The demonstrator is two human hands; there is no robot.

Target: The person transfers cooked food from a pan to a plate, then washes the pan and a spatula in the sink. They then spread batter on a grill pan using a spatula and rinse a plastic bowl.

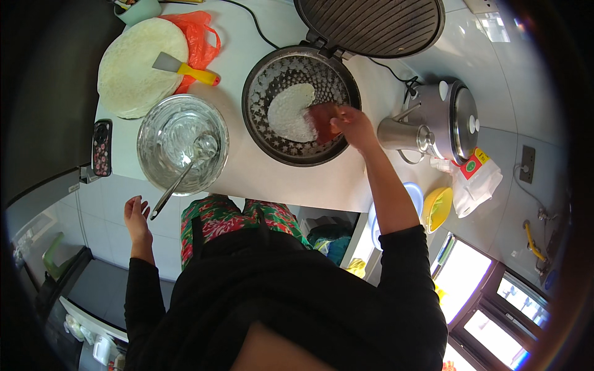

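Observation:
My right hand [356, 129] grips a dark red flat scraper [323, 121], blurred, over the round electric griddle pan [260, 149]. The scraper's edge touches a patch of pale batter [288, 116] that covers part of the star-patterned cooking plate. My left hand [136, 213] hangs empty beside the counter, fingers loosely apart, near the handle end of a metal ladle [178, 183]. That ladle leans in a steel mixing bowl [146, 139] smeared with batter. A stack of thin round flatbreads [134, 69] lies behind the bowl, with a yellow-handled putty knife [197, 74] on top.
The griddle's ribbed lid [371, 23] stands raised behind the pan. A red plastic bag [199, 39] lies by the flatbreads, and a phone [102, 147] at the counter's left edge. Rightward are a metal pitcher [401, 134], a rice cooker [445, 120] and a yellow basket [437, 208].

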